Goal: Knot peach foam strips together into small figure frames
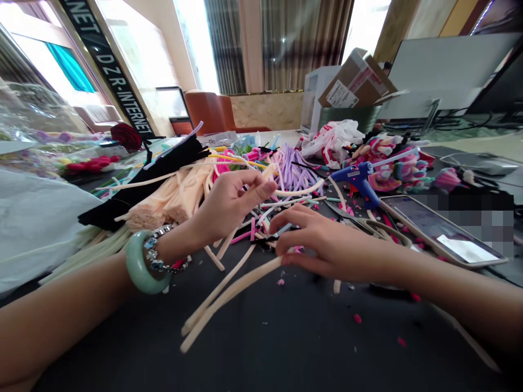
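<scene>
Cream fuzzy stems (232, 291) slant over the black tabletop (261, 348), their upper ends at the fingertips of my right hand (314, 242). That hand's thumb and fingers are closed around an end of one stem. My left hand (232, 201), with a green bangle and a beaded bracelet at its wrist, is raised above the pile with fingers curled and thumb close to them. A pale stem (302, 190) runs out from behind its thumb; whether the fingers grip it is not clear. Peach stem bundles (175, 196) lie beside the left wrist.
Purple stems (292, 166) are heaped beyond the hands. A blue glue gun (359, 179), scissors (351, 218) and a phone (441, 228) lie to the right. Black stems (151, 179) and white plastic (41, 223) are at the left. Behind stands a cardboard box (355, 81).
</scene>
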Action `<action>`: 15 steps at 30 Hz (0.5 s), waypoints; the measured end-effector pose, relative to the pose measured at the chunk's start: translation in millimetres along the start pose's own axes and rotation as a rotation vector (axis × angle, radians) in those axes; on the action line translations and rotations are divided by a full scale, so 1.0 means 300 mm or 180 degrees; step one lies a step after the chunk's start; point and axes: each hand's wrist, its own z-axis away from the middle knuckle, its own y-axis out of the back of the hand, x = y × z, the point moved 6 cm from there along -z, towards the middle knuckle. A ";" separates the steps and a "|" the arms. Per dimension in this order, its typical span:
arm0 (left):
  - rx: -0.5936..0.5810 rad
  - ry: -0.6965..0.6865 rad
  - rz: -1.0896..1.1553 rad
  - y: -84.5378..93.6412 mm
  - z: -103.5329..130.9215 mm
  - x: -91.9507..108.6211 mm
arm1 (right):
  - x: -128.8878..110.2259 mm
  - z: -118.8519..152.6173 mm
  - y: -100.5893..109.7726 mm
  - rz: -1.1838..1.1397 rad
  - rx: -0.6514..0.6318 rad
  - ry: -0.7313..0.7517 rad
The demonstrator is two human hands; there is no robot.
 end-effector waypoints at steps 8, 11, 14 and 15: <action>-0.1187 -0.0250 -0.1454 -0.076 0.044 0.046 | 0.102 0.007 0.059 -0.0096 0.0256 -0.0830; -0.1239 -0.0280 -0.1612 -0.080 0.049 0.042 | 0.114 0.013 0.070 -0.0160 0.0319 -0.1045; -0.1087 -0.0255 -0.1474 -0.079 0.046 0.040 | 0.128 0.015 0.076 -0.0298 0.0360 -0.1090; -0.1035 -0.0223 -0.1379 -0.080 0.046 0.038 | 0.138 0.016 0.080 -0.0343 0.0397 -0.1112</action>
